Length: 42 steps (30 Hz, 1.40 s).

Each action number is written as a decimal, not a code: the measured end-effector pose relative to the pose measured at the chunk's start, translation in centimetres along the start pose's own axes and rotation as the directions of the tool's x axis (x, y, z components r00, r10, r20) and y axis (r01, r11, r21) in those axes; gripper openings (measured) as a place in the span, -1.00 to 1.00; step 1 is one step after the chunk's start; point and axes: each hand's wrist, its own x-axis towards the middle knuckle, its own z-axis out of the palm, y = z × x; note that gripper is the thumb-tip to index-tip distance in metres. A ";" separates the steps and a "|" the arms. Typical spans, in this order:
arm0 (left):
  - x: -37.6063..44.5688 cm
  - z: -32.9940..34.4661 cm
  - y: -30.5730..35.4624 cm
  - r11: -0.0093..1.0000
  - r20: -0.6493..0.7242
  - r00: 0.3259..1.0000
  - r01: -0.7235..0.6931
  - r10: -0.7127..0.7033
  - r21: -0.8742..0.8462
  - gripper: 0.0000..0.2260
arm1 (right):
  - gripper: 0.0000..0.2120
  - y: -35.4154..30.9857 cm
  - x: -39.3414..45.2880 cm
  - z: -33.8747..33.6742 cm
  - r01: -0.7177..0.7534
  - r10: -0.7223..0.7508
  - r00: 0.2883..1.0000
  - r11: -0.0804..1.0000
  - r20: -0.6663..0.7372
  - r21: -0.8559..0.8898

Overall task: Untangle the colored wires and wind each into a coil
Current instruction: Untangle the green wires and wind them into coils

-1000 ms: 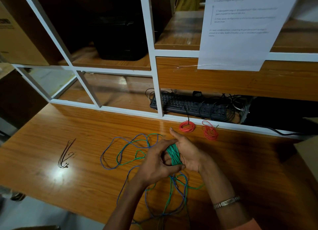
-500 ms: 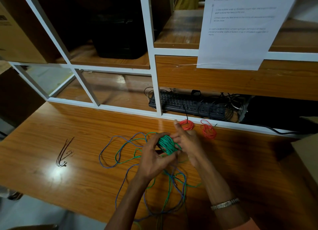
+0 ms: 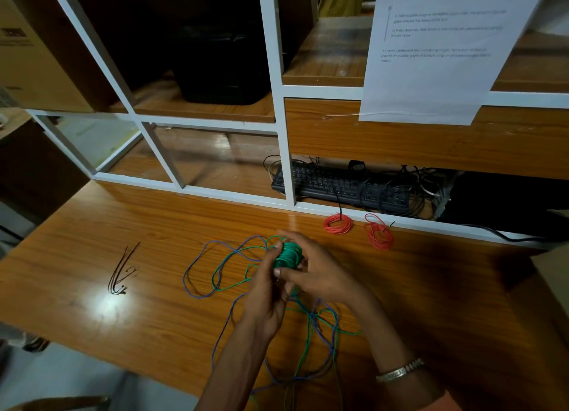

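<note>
Head view: over the wooden desk (image 3: 92, 312), the left hand (image 3: 268, 299) and right hand (image 3: 320, 275) both curl around a half-wound green coil (image 3: 288, 253). Two red coils (image 3: 337, 224) lie finished by the shelf; loose green and blue wire (image 3: 197, 275) remains tangled. The hanging paper sheet (image 3: 437, 50) carries unreadable print.

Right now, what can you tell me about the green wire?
The green wire is thin and looks plastic-coated. Part of it is wound into a tight bundle held above the wooden table between the left hand and the right hand, whose fingers curl round it. The rest trails loose on the table in loops, still crossed with the blue wire.
</note>
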 end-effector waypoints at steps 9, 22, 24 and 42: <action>0.1 -0.1 -0.3 0.983 -0.035 0.997 -0.056 0.063 0.177 -0.66 | -0.65 -0.3 -0.1 -0.9 0.048 -0.047 0.998 0.999 -0.043 0.026; 0.0 -0.5 0.3 0.718 0.113 0.952 -0.289 0.284 0.633 -0.73 | -0.80 0.1 -0.9 -2.1 0.051 -0.047 0.994 0.998 -0.102 0.044; 0.1 -0.6 0.4 0.627 0.230 0.913 -0.400 0.337 0.668 -0.78 | -0.79 0.0 -0.9 -2.1 0.057 -0.049 0.993 0.996 -0.107 0.074; 0.7 -3.1 1.9 0.256 0.466 0.765 -0.607 0.445 0.752 -0.91 | -0.79 1.2 -1.5 -3.5 -0.118 0.131 0.991 0.947 -0.023 0.300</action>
